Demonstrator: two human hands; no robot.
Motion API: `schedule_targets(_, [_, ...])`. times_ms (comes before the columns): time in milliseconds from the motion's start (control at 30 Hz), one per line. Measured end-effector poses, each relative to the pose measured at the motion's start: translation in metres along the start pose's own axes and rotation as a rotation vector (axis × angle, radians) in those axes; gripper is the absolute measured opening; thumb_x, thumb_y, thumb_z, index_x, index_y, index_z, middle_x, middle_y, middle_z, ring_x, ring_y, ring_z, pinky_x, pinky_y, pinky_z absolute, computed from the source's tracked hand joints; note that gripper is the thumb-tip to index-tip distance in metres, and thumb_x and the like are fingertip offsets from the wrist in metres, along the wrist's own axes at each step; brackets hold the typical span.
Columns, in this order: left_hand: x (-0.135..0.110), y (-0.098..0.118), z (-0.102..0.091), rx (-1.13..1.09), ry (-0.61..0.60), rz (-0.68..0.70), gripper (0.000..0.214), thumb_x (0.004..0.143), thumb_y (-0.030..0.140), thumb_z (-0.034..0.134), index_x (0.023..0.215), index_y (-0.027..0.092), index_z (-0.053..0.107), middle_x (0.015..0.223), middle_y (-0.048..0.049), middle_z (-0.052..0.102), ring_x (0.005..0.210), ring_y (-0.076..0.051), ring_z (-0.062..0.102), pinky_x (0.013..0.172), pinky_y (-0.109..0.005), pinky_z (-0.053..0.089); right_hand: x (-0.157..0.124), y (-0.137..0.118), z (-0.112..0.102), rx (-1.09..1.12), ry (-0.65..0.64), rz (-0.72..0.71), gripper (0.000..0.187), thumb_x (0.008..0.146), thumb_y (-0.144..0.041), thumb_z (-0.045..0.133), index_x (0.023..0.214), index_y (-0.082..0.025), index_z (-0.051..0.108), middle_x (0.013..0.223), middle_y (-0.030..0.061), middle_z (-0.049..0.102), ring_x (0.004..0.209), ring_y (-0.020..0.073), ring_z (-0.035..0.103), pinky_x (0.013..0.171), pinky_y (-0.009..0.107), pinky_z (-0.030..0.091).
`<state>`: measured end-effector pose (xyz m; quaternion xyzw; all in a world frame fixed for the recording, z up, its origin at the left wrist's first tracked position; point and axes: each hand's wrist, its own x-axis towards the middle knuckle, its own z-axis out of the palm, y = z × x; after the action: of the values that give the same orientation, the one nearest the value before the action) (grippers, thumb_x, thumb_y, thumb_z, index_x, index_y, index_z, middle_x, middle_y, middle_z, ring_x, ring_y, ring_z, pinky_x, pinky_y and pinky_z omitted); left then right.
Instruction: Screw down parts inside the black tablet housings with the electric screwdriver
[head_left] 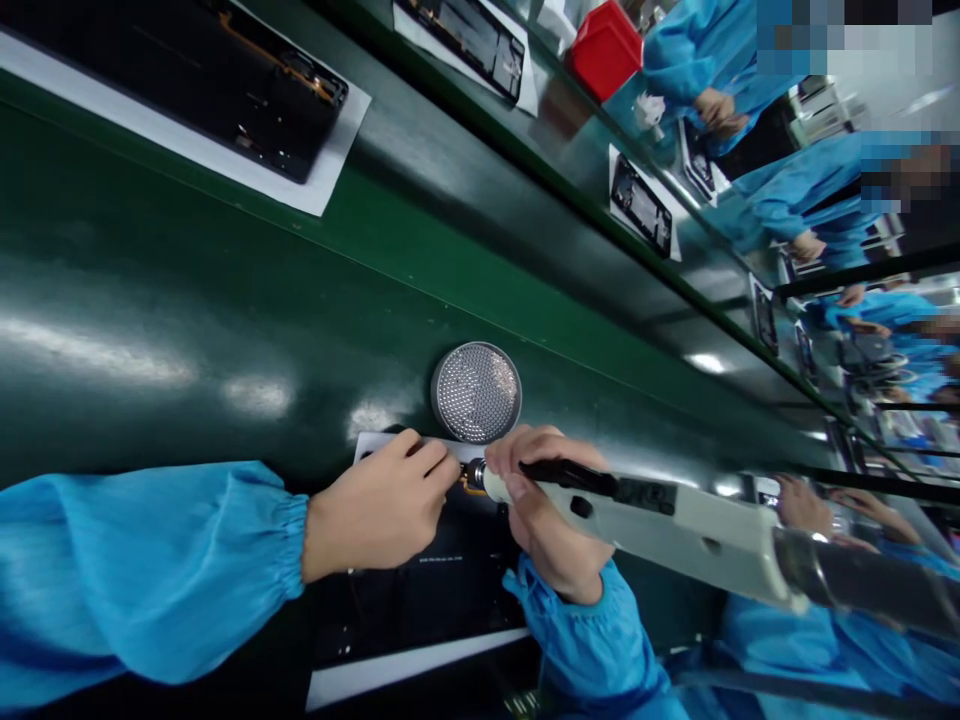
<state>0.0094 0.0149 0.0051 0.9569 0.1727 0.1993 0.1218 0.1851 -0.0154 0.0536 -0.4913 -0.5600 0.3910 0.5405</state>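
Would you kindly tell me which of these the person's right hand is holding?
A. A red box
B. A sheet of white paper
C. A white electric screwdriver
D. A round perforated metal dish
C. The right hand is wrapped around the body of the white electric screwdriver, with the fingers closed on it.

The electric screwdriver (675, 525) runs off the right edge, its tip hidden behind the hands (382, 500) (547, 510), which also cover much of the black device (420, 610), whose printed lines (442, 560) are too small to read
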Motion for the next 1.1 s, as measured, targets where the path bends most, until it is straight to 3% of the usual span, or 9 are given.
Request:
schedule_targets(167, [-0.003, -0.001, 0.004, -0.004, 0.025, -0.003, 0.022, 0.096, 0.015, 0.052, 0.085, 0.010, 0.071, 0.095, -0.0134, 0.065, 0.083, -0.026, 0.054, 0.069, -0.040, 0.037, 0.006, -0.007, -0.005, 0.033, 0.018, -0.010, 0.026, 0.086, -0.011, 0.064, 0.106, -0.027, 0.067, 0.080, 0.0008, 0.061, 0.075, 0.0200, 0.061, 0.065, 0.039, 0.051])
schedule_targets(300, [-0.003, -0.001, 0.005, 0.020, 0.041, 0.014, 0.025, 0.097, 0.013, 0.047, 0.096, 0.008, 0.071, 0.097, -0.0147, 0.066, 0.084, -0.026, 0.056, 0.071, -0.041, 0.040, 0.021, -0.010, -0.010, 0.030, 0.170, -0.104, 0.029, 0.081, -0.010, 0.066, 0.105, -0.027, 0.069, 0.079, 0.0002, 0.060, 0.074, 0.0193, 0.061, 0.066, 0.039, 0.052])
schedule_targets(433, [-0.004, -0.002, 0.005, 0.019, 0.029, 0.019, 0.027, 0.098, 0.015, 0.048, 0.111, 0.005, 0.069, 0.103, -0.0167, 0.067, 0.090, -0.029, 0.059, 0.076, -0.043, 0.043, 0.029, -0.003, -0.011, 0.025, 0.257, -0.058, 0.026, 0.080, -0.011, 0.065, 0.099, -0.028, 0.069, 0.075, -0.0012, 0.057, 0.072, 0.0183, 0.061, 0.066, 0.037, 0.054])
schedule_targets(567, [-0.005, -0.003, 0.005, 0.000, 0.007, 0.022, 0.025, 0.096, 0.017, 0.052, 0.114, 0.006, 0.068, 0.106, -0.0167, 0.067, 0.092, -0.029, 0.059, 0.078, -0.044, 0.044, 0.028, 0.002, -0.009, 0.004, 0.308, -0.004, 0.021, 0.079, -0.013, 0.069, 0.097, -0.025, 0.068, 0.074, -0.0013, 0.059, 0.072, 0.0189, 0.063, 0.067, 0.038, 0.054])
schedule_targets(867, [-0.003, -0.002, 0.004, 0.013, -0.041, 0.009, 0.024, 0.095, 0.019, 0.054, 0.110, 0.008, 0.069, 0.108, -0.0166, 0.066, 0.091, -0.029, 0.057, 0.075, -0.043, 0.043, 0.027, 0.008, -0.007, -0.025, 0.332, 0.039, 0.019, 0.077, -0.016, 0.073, 0.094, -0.024, 0.069, 0.073, -0.0017, 0.060, 0.070, 0.0189, 0.063, 0.068, 0.039, 0.056])
schedule_targets(1100, [-0.003, -0.002, 0.005, 0.010, -0.046, 0.015, 0.024, 0.098, 0.019, 0.050, 0.108, 0.009, 0.069, 0.108, -0.0148, 0.065, 0.091, -0.029, 0.058, 0.074, -0.043, 0.045, 0.029, 0.010, -0.006, 0.062, 0.281, -0.010, 0.019, 0.078, -0.011, 0.072, 0.092, -0.023, 0.070, 0.076, -0.0012, 0.064, 0.071, 0.0183, 0.064, 0.067, 0.036, 0.053])
